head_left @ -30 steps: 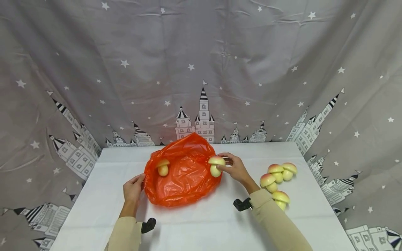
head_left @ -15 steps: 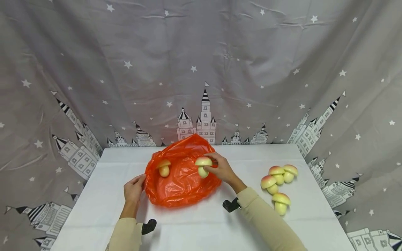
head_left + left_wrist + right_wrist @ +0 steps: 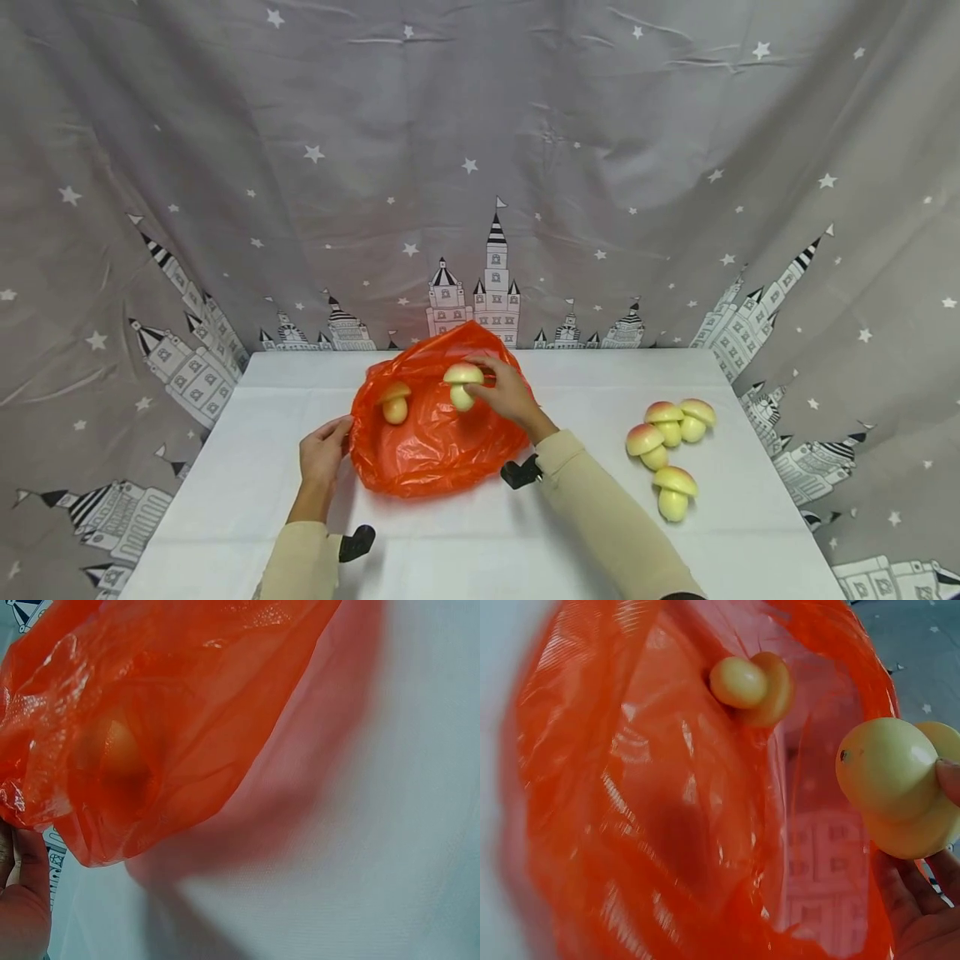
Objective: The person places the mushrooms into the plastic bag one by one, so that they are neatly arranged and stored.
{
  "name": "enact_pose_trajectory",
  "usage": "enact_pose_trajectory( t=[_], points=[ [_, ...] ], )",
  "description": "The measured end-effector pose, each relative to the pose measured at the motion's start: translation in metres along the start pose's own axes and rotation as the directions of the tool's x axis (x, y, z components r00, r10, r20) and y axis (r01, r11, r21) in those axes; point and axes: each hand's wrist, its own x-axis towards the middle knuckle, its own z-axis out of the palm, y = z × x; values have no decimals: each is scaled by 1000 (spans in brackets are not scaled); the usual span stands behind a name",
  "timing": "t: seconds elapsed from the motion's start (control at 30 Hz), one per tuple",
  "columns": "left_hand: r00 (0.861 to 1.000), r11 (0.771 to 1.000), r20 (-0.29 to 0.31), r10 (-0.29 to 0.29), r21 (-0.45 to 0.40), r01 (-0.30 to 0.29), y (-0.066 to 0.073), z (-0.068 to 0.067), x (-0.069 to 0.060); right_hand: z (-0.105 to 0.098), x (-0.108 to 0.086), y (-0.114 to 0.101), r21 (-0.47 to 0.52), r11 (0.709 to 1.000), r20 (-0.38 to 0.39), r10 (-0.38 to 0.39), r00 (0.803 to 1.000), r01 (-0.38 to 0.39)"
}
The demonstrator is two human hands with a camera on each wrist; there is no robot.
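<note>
A red plastic bag [image 3: 420, 454] lies with its mouth open on the white table. My left hand [image 3: 321, 454] pinches the bag's left rim; in the left wrist view its fingers [image 3: 30, 862] meet the bag's edge. My right hand [image 3: 510, 392] holds a yellow mushroom with a reddish cap [image 3: 462, 385] over the bag's opening. The right wrist view shows this mushroom [image 3: 889, 769] between the thumb and fingers of the hand [image 3: 922, 900]. Another mushroom [image 3: 394, 408] rests inside the bag at the left, visible too in the right wrist view [image 3: 739, 682].
Several more mushrooms lie on the right of the table, three of them bunched together [image 3: 665, 423] and one [image 3: 674, 493] nearer the front. A grey curtain [image 3: 585, 167] printed with stars and castles hangs behind the white table [image 3: 442, 550].
My right hand has moved left with its mushroom, from the bag's right rim to over the middle of the opening. My left hand keeps its hold on the left rim.
</note>
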Motion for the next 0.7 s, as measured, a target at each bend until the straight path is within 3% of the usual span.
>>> enact_pose_trajectory(
  t=[0.4,0.7],
  points=[
    [1000,1000,-19,-20,13,20,-2,-3,-1,23,26,9,-74,997,59,20,998,-16],
    [1000,1000,-10,-16,-18,16,-1,-3,1,35,42,17,-135,989,46,63,997,-56]
  ],
)
